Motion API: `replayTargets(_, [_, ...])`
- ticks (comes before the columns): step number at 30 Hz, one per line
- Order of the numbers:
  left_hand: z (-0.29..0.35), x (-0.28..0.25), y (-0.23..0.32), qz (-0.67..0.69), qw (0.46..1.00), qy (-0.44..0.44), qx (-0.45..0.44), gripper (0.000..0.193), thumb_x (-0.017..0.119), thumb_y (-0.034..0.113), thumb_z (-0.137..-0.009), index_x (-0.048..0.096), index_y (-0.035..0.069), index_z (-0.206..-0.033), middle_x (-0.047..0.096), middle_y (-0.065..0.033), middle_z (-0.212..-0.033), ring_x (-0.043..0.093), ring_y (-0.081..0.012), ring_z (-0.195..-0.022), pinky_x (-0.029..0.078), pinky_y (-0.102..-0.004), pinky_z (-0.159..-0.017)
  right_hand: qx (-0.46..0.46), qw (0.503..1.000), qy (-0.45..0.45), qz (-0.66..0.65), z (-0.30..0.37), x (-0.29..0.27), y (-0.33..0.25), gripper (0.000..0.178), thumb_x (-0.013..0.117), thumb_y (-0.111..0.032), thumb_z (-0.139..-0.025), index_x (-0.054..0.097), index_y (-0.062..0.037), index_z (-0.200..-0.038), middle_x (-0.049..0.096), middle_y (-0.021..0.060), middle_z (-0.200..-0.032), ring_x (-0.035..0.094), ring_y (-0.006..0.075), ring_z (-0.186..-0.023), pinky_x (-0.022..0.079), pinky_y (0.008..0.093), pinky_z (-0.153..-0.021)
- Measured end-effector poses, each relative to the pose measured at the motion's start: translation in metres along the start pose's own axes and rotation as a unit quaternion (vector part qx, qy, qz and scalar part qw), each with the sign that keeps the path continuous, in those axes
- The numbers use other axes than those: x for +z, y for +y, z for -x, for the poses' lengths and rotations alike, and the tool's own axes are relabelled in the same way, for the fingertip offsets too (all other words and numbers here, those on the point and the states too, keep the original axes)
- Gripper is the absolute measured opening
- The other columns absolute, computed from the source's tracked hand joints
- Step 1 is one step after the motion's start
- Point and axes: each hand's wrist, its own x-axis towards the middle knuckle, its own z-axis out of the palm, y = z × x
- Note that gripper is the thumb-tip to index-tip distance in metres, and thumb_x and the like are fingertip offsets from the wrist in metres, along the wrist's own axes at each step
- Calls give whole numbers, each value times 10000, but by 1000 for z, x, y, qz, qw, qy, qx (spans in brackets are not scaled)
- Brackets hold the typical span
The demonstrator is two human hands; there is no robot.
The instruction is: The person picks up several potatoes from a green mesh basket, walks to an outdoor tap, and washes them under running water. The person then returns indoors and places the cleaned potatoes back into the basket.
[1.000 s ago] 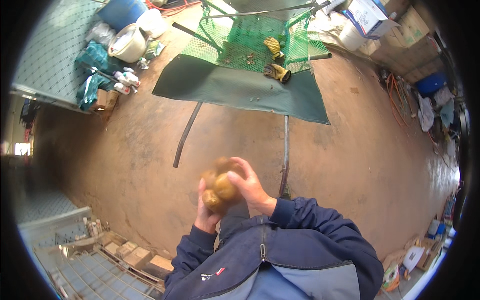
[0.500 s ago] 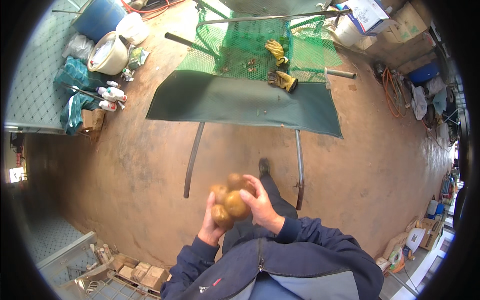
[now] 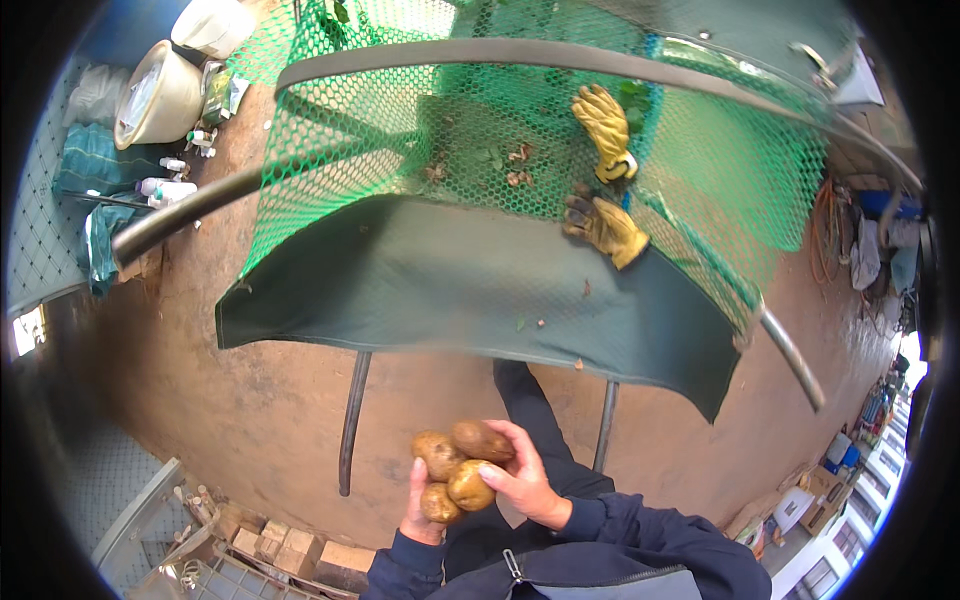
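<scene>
Several smooth, golden-brown potatoes (image 3: 436, 455) are bunched between my two hands, in front of my dark jacket. My left hand (image 3: 421, 513) is closed round their left side, thumb upright against them. From the right, my right hand (image 3: 527, 480) wraps the far potato (image 3: 482, 440), and its thumb presses on the near one (image 3: 470, 485). Beyond my hands is a metal-framed carrier of green mesh (image 3: 340, 150) with a dark green cloth flap (image 3: 450, 290). A yellow glove (image 3: 602, 130) lies in it, with a second yellow-and-dark glove (image 3: 608, 230) on the flap's upper edge.
Metal tube legs (image 3: 353, 425) stick out below the flap, and a tube handle (image 3: 200, 210) juts left. Buckets (image 3: 150, 95) and white bottles (image 3: 170, 192) stand at far left. Wooden blocks (image 3: 298, 550) sit at near left. A coiled orange hose (image 3: 826, 232) is at right.
I am closer to the mesh carrier, which now looms larger and lower in view. The potatoes stay held between both hands, seen lower in the picture.
</scene>
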Motion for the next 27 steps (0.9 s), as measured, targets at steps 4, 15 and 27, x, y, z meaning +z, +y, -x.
replayTargets(4, [-37,42,8,3,1000,-6,-11,761,515,612,-878,404,37,-1365,512,-146,-1322,532,-281,-1193,450,-413,-1007,-38,999,15,2,-29,-23,-34,623,670,-60,-850,344,-58,-1381,399,113,-1396,424,231,-1287,346,387,-1084])
replayTargets(15, [-61,68,28,-18,1000,-16,-17,699,502,568,-903,393,59,-1370,497,-140,-1336,519,-280,-1206,428,-418,-1027,-36,998,51,-2,-52,-25,-51,644,686,-100,-831,345,-41,-1374,407,112,-1389,406,234,-1295,321,387,-1095])
replayTargets(27, [-64,98,69,-38,989,-121,-74,611,515,464,-939,399,46,-1368,498,-135,-1345,507,-261,-1233,414,-401,-1048,-144,980,137,-3,-52,8,-74,623,681,-175,-824,379,-17,-1345,471,119,-1309,453,221,-1241,340,374,-1075])
